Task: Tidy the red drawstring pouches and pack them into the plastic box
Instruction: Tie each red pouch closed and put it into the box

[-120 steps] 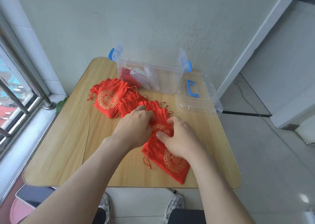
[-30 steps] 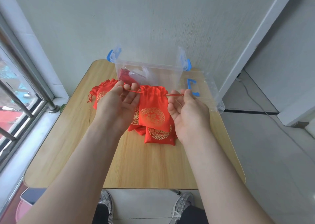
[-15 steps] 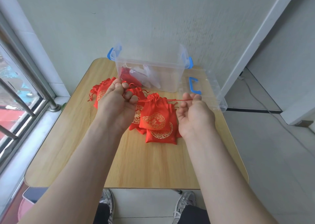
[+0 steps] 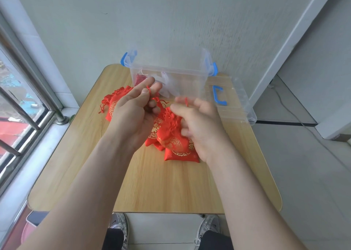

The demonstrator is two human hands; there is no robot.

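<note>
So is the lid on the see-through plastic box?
No, the clear lid with its blue handle lies on the wooden table beside the open clear plastic box.

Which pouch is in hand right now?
The cinched pouch beside the right hand, its drawstring pinched by the left hand; the other pouches lie flat on the table.

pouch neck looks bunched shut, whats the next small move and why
Probably carry the held pouch forward and drop it into the plastic box. Its neck is gathered tight, the left hand pinches a drawstring, the right hand is too blurred to read, and the box stands open just behind, its lid set aside.
</note>
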